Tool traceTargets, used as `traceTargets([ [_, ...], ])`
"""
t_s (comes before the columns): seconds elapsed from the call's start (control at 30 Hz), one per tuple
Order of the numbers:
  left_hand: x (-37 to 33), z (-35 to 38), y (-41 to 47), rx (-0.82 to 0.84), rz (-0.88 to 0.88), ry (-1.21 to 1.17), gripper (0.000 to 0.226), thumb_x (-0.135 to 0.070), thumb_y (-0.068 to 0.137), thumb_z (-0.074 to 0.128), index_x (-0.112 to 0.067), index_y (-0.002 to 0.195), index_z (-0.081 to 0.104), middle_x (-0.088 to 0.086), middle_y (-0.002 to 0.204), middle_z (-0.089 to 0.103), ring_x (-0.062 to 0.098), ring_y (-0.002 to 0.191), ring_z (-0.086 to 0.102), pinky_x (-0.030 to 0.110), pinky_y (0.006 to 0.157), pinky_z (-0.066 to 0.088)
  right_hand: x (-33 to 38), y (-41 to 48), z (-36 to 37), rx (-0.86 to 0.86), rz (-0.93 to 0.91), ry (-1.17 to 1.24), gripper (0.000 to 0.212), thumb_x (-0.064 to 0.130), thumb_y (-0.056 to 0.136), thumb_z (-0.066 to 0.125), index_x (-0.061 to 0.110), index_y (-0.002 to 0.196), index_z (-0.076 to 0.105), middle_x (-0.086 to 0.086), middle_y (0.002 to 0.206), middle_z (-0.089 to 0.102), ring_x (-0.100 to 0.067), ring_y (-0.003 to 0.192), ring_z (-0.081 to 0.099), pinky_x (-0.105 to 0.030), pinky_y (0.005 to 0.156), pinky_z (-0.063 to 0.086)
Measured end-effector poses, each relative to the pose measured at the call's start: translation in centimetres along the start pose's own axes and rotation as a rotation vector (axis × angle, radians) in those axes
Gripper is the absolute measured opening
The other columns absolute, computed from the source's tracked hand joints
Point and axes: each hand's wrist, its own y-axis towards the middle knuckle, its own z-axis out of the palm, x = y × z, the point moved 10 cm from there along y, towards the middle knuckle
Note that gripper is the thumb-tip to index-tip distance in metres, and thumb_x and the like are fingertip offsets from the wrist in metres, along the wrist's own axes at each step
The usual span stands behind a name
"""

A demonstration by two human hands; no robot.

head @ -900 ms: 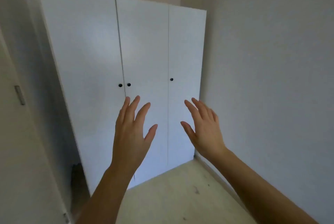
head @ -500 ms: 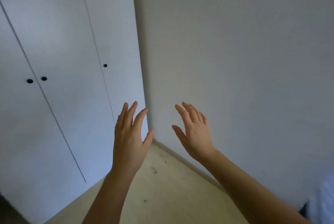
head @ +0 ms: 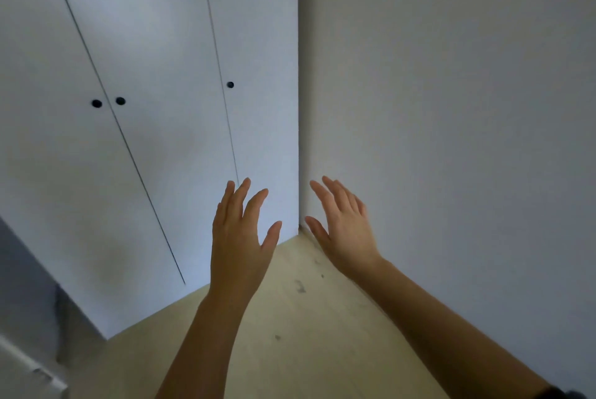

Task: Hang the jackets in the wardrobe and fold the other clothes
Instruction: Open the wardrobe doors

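1. Step in hand, my read: pre-start. Nothing is picked up and nothing is hung. The tall white flat-panel wardrobe (head: 161, 76) fills the left of the view with all three doors closed, its right edge butted into the corner against the plain grey-white wall (head: 451, 108).
2. Task items: no jackets or other clothes in view, so I can't say where they lie. The wardrobe is the only task thing showing. It is near, and neither hand is on it.
3. Left hand (head: 240, 231): raised with its back to the camera, in front of the lower part of the rightmost door. Fingers (head: 254, 205) are straight and slightly spread, thumb out. It holds nothing.
4. Right hand (head: 345, 231): raised beside the left, in front of the corner and wall. Fingers (head: 335, 195) are straight and close together, thumb apart. It is empty too.
5. Small round black knobs: two paired at the left seam (head: 96, 103) (head: 120, 100), one on the rightmost door (head: 230, 85). All sit above both hands.
6. Next move, as a judgement: lift a hand to a knob, pinch it and pull outward. The rightmost knob is closest to the left hand. The body has to leave room for the door swing.
7. Pale wood-look floor (head: 290, 334) under the arms, with a few dark scuffs.
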Motion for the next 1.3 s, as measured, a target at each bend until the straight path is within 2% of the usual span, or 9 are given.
traceTargets([
  [0.33,16.5,-2.0,9.3,0.014,-0.009,0.037,0.054,-0.047,0.084,0.051,-0.018,0.129,0.056,0.006,0.148,0.041,0.028,0.141,0.028,0.042,0.107,0.021,10.1,11.9,11.3,0.015,0.006,0.067,0.056,0.048,0.096,0.041,0.025,0.146,0.030,-0.002,0.153,0.031,-0.026,0.140,0.032,-0.044,0.112,0.024],
  [0.5,25.0,-3.7,14.3,-0.011,-0.041,0.053,0.046,-0.037,0.089,0.061,-0.020,0.131,0.054,0.003,0.150,0.037,0.024,0.144,0.022,0.038,0.108,0.020,15.3,17.9,15.9,0.025,-0.008,0.102,0.060,0.055,0.094,0.025,0.025,0.146,0.030,-0.002,0.154,0.030,-0.024,0.142,0.028,-0.045,0.113,0.023],
  [0.63,30.3,-3.3,16.5,0.001,-0.076,0.080,0.046,-0.038,0.087,0.061,-0.019,0.129,0.055,0.005,0.149,0.040,0.027,0.142,0.026,0.045,0.108,0.027,18.1,22.2,20.2,0.067,-0.033,0.136,0.057,0.050,0.096,0.035,0.026,0.147,0.029,0.000,0.156,0.026,-0.024,0.144,0.024,-0.042,0.115,0.017],
  [0.73,34.2,-2.5,18.4,-0.001,-0.117,0.106,0.046,-0.037,0.088,0.061,-0.019,0.130,0.055,0.005,0.149,0.039,0.025,0.143,0.025,0.042,0.109,0.024,19.5,25.7,23.9,0.109,-0.051,0.167,0.056,0.044,0.097,0.042,0.026,0.148,0.027,0.001,0.157,0.022,-0.022,0.145,0.020,-0.039,0.115,0.013],
  [0.9,39.6,-1.0,22.4,-0.015,-0.168,0.201,0.048,-0.037,0.087,0.051,-0.017,0.130,0.054,0.006,0.149,0.039,0.026,0.143,0.025,0.041,0.110,0.022,21.9,32.2,29.8,0.148,-0.154,0.231,0.055,0.038,0.098,0.045,0.025,0.148,0.027,-0.001,0.157,0.021,-0.023,0.145,0.018,-0.040,0.115,0.016],
  [1.1,46.0,0.3,28.9,0.009,-0.268,0.298,0.048,-0.026,0.092,0.056,-0.018,0.138,0.045,0.001,0.154,0.029,0.019,0.146,0.014,0.033,0.114,0.014,24.8,42.2,34.8,0.173,-0.288,0.315,0.055,0.034,0.098,0.047,0.024,0.148,0.027,-0.002,0.157,0.022,-0.022,0.145,0.019,-0.041,0.115,0.021],
  [1.2,49.1,-0.1,32.6,-0.031,-0.274,0.393,0.047,-0.022,0.089,0.061,-0.014,0.134,0.050,0.007,0.150,0.037,0.025,0.143,0.025,0.038,0.112,0.023,27.9,47.0,37.1,0.167,-0.415,0.324,0.055,0.033,0.098,0.045,0.023,0.149,0.025,-0.001,0.158,0.020,-0.021,0.146,0.017,-0.041,0.115,0.022],
  [1.3,51.9,-0.2,35.8,-0.033,-0.292,0.454,0.048,-0.019,0.087,0.064,-0.011,0.132,0.051,0.011,0.146,0.042,0.029,0.138,0.035,0.043,0.109,0.032,31.6,50.1,39.5,0.207,-0.510,0.307,0.058,0.034,0.100,0.040,0.025,0.151,0.014,0.000,0.160,0.009,-0.020,0.147,0.008,-0.041,0.117,0.017],
])
